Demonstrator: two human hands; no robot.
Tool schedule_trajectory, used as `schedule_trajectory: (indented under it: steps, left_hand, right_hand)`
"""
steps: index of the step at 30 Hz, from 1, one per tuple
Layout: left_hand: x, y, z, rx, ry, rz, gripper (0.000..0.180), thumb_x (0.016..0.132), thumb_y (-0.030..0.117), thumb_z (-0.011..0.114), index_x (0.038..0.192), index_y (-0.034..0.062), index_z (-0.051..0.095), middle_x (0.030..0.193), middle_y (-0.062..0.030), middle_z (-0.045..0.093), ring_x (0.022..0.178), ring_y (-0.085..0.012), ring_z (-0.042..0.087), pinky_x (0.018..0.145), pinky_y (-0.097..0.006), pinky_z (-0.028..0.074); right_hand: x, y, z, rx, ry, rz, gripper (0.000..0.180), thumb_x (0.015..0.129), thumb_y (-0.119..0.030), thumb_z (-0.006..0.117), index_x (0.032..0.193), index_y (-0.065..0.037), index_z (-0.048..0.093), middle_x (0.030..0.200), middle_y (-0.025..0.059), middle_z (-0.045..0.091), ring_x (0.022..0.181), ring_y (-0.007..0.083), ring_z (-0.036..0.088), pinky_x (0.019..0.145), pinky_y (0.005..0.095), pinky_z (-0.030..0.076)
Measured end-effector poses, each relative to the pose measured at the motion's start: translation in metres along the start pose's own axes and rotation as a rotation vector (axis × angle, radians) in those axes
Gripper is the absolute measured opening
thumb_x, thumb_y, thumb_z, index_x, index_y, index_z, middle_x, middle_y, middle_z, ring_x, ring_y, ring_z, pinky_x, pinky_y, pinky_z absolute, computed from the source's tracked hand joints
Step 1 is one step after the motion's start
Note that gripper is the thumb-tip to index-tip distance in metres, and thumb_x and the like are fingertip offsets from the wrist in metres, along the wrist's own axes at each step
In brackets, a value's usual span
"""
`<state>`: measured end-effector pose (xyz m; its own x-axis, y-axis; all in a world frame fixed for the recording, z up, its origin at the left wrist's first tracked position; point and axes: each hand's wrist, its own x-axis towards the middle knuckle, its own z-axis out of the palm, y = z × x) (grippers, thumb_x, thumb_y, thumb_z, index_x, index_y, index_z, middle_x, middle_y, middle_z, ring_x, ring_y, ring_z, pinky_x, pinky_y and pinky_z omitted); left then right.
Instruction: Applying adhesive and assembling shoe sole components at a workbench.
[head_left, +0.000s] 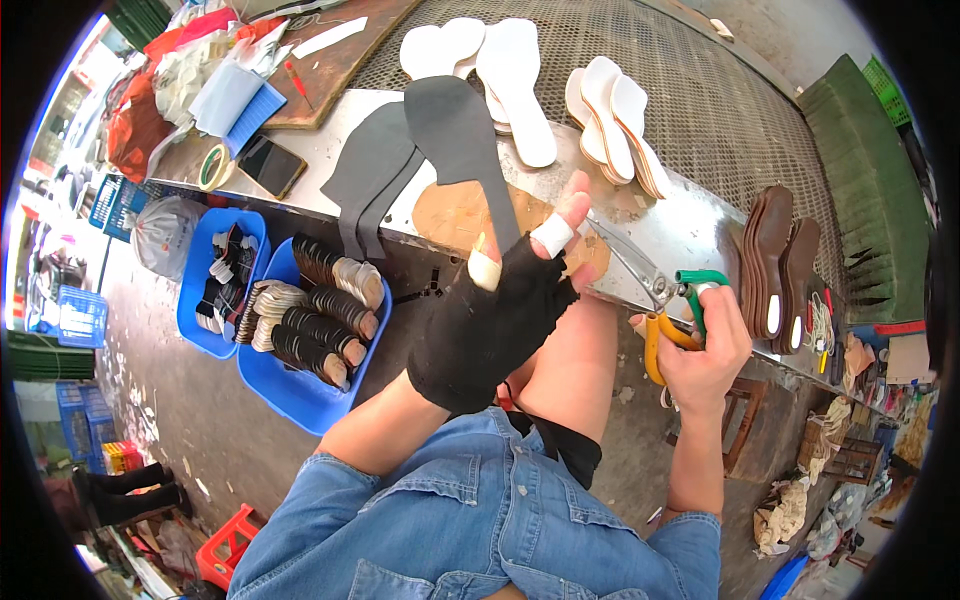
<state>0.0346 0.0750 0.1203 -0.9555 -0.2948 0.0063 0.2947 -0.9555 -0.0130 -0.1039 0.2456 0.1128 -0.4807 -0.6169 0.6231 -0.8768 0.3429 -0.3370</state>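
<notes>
Right grip (708, 345) clamps pliers (661, 291); left grip (500, 320), closure cannot be told. A slip could pinch its taped fingers (551, 236).

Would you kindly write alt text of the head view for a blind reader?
A person's right hand holds green-and-orange-handled pliers, while the left hand, in a black fingerless glove, is at the narrow end of a dark flat piece. White pieces and brown pieces lie on the bench; blue bins of stacked parts sit at left.

Black glove (490, 330), green and yellow tool handles (652, 346), dark grey piece (450, 120), 2 blue bins (300, 402)
</notes>
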Motion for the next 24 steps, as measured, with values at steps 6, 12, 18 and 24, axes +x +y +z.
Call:
schedule_trajectory:
  steps: [6,12,18,24]
  left_hand:
    - [0.002,-0.006,0.003,-0.862,0.283,0.055,0.051,0.096,0.030,0.037,0.139,0.0057,0.026,0.147,-0.0072,0.029,0.135,-0.0170,0.028,0.108,-0.036,0.021]
    - [0.007,-0.010,-0.022,0.701,-0.141,0.217,0.047,0.099,0.023,0.030,0.141,0.0049,0.017,0.148,-0.0077,0.023,0.135,-0.0145,0.026,0.107,-0.027,0.026]
    - [0.008,-0.009,-0.022,-0.044,-0.148,0.055,0.045,0.100,0.025,0.031,0.140,0.0060,0.025,0.149,-0.0029,0.021,0.126,-0.0124,0.033,0.106,-0.025,0.024]
    - [0.011,-0.022,-0.022,0.757,-0.174,0.289,0.066,0.094,0.047,0.039,0.146,0.0123,0.016,0.151,-0.0006,0.014,0.111,-0.0148,0.035,0.099,-0.026,0.029]
  right_hand:
    - [-0.006,-0.011,0.006,0.049,-0.017,0.068,0.038,0.053,-0.006,0.072,0.085,0.000,0.052,0.072,0.0115,0.047,0.059,0.0294,0.049,0.050,0.0357,0.039]
    - [-0.008,-0.021,0.014,0.074,0.003,0.110,0.035,0.054,-0.007,0.072,0.082,0.000,0.052,0.071,0.0114,0.046,0.058,0.0288,0.049,0.050,0.0349,0.039]
    - [-0.010,-0.025,0.022,0.144,0.036,0.104,0.031,0.053,-0.003,0.067,0.080,0.000,0.052,0.070,0.0117,0.046,0.057,0.0286,0.048,0.049,0.0350,0.039]
    - [-0.013,-0.026,0.027,0.149,0.034,0.123,0.032,0.053,-0.001,0.066,0.082,0.000,0.052,0.071,0.0121,0.047,0.058,0.0301,0.049,0.049,0.0353,0.039]
